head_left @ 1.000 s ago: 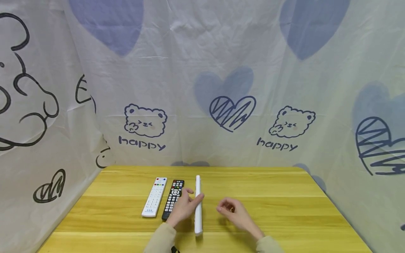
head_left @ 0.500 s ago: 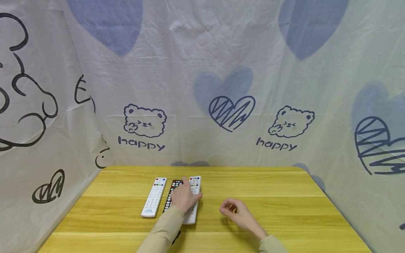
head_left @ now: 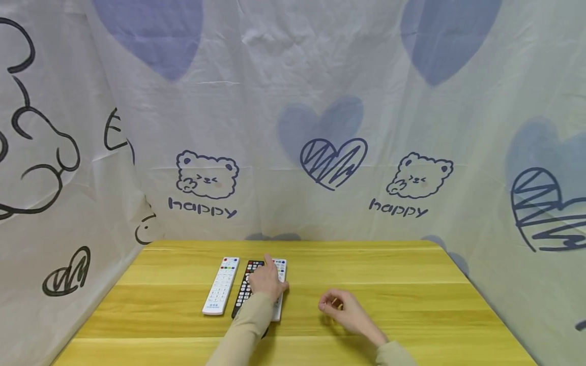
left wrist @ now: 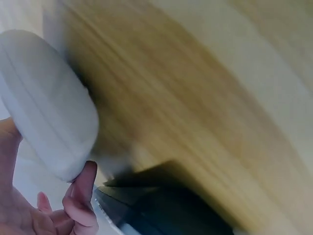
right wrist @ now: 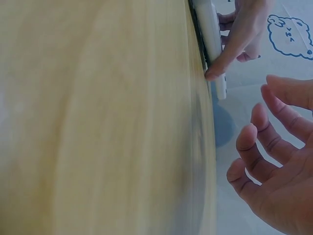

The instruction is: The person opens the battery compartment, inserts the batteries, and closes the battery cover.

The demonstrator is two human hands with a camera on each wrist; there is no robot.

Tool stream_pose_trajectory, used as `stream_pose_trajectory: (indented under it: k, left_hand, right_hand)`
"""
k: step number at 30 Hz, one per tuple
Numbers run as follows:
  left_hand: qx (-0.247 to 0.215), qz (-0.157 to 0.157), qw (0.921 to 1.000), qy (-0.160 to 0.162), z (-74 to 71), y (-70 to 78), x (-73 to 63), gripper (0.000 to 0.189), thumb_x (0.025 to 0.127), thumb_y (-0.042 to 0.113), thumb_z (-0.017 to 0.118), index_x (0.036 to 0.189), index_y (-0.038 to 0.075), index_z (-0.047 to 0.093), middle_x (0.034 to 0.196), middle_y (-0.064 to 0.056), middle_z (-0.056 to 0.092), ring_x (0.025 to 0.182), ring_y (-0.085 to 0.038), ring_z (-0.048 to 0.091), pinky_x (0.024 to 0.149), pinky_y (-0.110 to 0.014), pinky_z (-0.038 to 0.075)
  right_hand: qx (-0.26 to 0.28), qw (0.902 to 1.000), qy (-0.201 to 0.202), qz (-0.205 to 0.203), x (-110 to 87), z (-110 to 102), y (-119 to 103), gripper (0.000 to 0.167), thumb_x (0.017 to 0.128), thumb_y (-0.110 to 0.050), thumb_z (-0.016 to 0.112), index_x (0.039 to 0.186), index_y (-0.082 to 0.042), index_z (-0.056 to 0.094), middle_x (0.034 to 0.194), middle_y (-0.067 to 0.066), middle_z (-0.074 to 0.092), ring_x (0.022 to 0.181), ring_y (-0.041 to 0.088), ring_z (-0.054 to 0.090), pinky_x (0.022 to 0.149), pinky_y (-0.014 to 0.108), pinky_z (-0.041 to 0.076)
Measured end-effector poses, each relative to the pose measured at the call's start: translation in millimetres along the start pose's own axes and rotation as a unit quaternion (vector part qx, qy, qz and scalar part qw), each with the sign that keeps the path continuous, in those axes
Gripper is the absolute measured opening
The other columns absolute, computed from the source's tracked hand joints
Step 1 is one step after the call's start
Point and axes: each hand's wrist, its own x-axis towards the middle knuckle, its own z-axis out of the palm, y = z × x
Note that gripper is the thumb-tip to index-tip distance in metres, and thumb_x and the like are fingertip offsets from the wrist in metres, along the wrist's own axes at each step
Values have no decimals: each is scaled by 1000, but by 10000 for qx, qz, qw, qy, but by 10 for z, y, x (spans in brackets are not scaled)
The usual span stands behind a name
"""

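Note:
My left hand (head_left: 266, 282) grips a white remote control (head_left: 277, 312) by its sides, thumb on the right edge. Buttons face up on this remote, and its rounded end (left wrist: 51, 107) looms large in the left wrist view. Whether it touches the table I cannot tell. Just left of it lies a black remote control (head_left: 244, 292), partly covered by the hand and sleeve. Farther left, another white remote control (head_left: 221, 287) lies face up. Off to the right, my right hand (head_left: 346, 308) hovers with loosely curled fingers (right wrist: 259, 161), holding nothing.
Beneath everything is a yellow wood-grain table (head_left: 389, 274). A pale cloth (head_left: 293, 61) printed with hearts and bears hangs behind the table and along both sides.
The gripped white remote has turned from edge-on to face up and shifted left, beside the black remote. My left hand moved with it. My right hand has barely moved.

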Motion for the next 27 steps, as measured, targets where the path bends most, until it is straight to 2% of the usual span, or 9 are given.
stream_pose_trajectory:
  k: [4,7,10,13,17,20,23,27]
  left_hand:
    - [268,103,9996,-58,18,10,-19,92,72,53,86,134,-1,44,52,-4,48,44,-14,44,42,-26,38]
    - [404,193,9990,-44,31,14,-34,92,73,57,84,133,-1,45,49,-2,44,42,-12,39,41,-24,30]
    - [453,235,9987,6,33,18,-37,90,72,63,82,126,1,46,50,-4,46,43,-14,42,41,-26,31]
    - [444,287,9986,-25,-1,6,-42,89,75,68,76,124,1,47,51,-5,46,44,-15,44,41,-26,32]
    - [100,421,9987,-255,-124,-51,-60,92,85,70,64,137,-3,46,55,-9,52,46,-19,50,47,-32,46]
    - [-278,555,9972,-421,-244,-128,-61,93,91,68,58,145,-6,42,63,-16,61,52,-25,57,56,-41,56]
    - [-750,652,9934,-577,-388,-245,-51,88,94,62,56,144,-8,41,71,-19,64,55,-27,59,53,-41,53]
    - [-1447,654,9848,-705,-587,-461,-51,73,97,55,56,138,-4,43,72,-17,63,57,-25,57,49,-36,47]
  right_hand:
    - [-18,10000,-32,6,-8,-2,1,13,96,-17,68,94,-5,69,83,7,65,70,-2,52,62,16,47]
    - [-3,10000,-91,32,-9,-9,9,14,96,-18,67,94,-4,69,84,7,65,70,-1,52,63,16,47]
    - [27,9999,-100,29,-2,-18,21,15,97,-19,67,95,-4,69,86,9,67,71,-1,53,64,16,48]
    - [27,9999,-103,76,-2,-47,32,16,97,-19,66,97,-3,69,87,10,67,72,0,53,65,17,48]
    - [-102,9997,-98,215,-20,-115,59,19,98,-19,64,99,-1,69,88,9,67,74,0,53,67,17,48]
    - [-198,9991,-58,358,-46,-179,88,21,99,-20,63,101,0,68,89,7,66,76,2,53,68,18,48]
    - [-261,9984,-25,504,-78,-246,105,23,100,-22,62,103,0,68,91,6,65,78,4,54,68,19,48]
    - [-515,9979,60,391,-124,-324,143,21,100,-23,62,102,-3,68,94,5,66,82,4,54,70,20,50]
